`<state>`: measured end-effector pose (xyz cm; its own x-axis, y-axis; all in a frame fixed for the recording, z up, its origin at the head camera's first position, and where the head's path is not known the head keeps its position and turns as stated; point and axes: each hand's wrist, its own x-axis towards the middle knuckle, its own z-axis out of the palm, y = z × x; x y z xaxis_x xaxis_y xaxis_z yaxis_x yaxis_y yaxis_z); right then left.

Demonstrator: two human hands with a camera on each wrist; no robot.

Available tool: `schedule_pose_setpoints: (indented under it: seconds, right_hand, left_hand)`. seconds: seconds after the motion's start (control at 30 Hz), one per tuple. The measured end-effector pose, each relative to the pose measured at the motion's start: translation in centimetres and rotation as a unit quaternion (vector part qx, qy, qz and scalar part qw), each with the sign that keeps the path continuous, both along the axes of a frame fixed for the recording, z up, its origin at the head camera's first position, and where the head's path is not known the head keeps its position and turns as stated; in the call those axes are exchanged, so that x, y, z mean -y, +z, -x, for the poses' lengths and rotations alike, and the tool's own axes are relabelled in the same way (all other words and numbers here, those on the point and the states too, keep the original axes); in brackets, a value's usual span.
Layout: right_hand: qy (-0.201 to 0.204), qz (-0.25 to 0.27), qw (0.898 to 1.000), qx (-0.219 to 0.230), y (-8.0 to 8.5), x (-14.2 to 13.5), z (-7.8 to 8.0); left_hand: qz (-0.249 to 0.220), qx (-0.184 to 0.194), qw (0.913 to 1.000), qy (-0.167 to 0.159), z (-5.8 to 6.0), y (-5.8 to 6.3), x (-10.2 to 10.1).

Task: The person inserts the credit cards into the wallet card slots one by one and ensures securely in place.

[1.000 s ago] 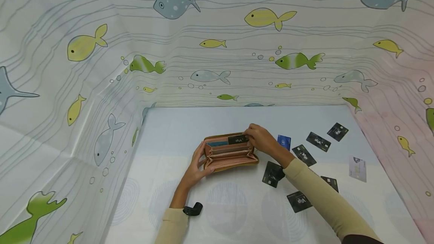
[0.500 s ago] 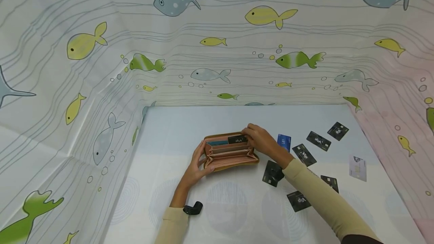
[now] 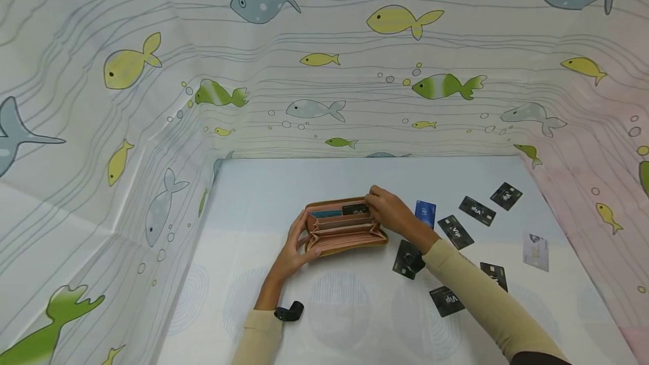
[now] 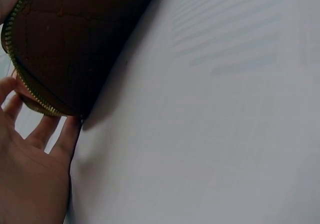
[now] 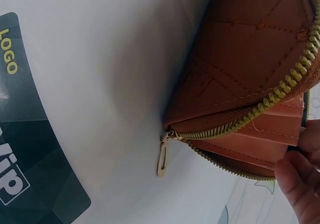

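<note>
An unzipped brown wallet point(image 3: 350, 245) lies on the table, its pink-brown compartments spread toward me. My left hand point(image 3: 294, 252) grips its left end, thumb at the front edge and fingers behind. At the back right corner, my right hand point(image 3: 392, 211) pinches a black VIP card point(image 3: 355, 208) sitting in the rear pocket; the lower part of its lettering is hidden. Beside it in that pocket shows a blue card point(image 3: 325, 214). In the right wrist view, thumb and fingers point(image 5: 300, 179) meet at the card's dark edge, and a brass zipper pull point(image 5: 162, 156) hangs from the wallet's corner.
Right of the wallet lie a blue card point(image 3: 425, 213), several black VIP cards point(image 3: 455, 231) and a silver card point(image 3: 536, 252). One black card point(image 3: 404, 261) is partly covered by the right wrist. A fish-patterned sheet point(image 3: 314, 86) rises behind the table and along both sides.
The black card has gone slightly deeper into the rear pocket, so less of its lettering shows. The left hand and the wallet have stayed in place.
</note>
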<state>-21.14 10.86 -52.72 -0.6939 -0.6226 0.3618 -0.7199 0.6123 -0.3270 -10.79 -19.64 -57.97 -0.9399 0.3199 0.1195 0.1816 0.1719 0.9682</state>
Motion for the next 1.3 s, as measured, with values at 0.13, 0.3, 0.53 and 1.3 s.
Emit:
schedule_pose_setpoints:
  seconds: [0.13, 0.3, 0.53, 1.3]
  right_hand:
    - [-0.001, 0.012, 1.000, 0.025, -0.1, -0.2, 0.0]
    - [0.010, 0.073, 0.993, 0.088, -0.8, -0.7, 0.3]
    - [0.053, 0.139, 0.981, 0.126, -2.0, -1.2, 0.9]
    - [0.091, 0.199, 0.959, 0.181, -2.9, -1.6, 1.4]
  left_hand:
    - [0.007, 0.004, 0.9999, -0.009, -0.4, 2.2, -0.3]
    - [0.009, -0.010, 0.9999, -0.011, -0.1, 1.0, -0.2]
    - [0.002, -0.005, 1.0000, 0.007, 0.3, -0.9, 0.1]
    - [0.014, 0.004, 0.9998, -0.013, -0.7, 2.4, -0.4]
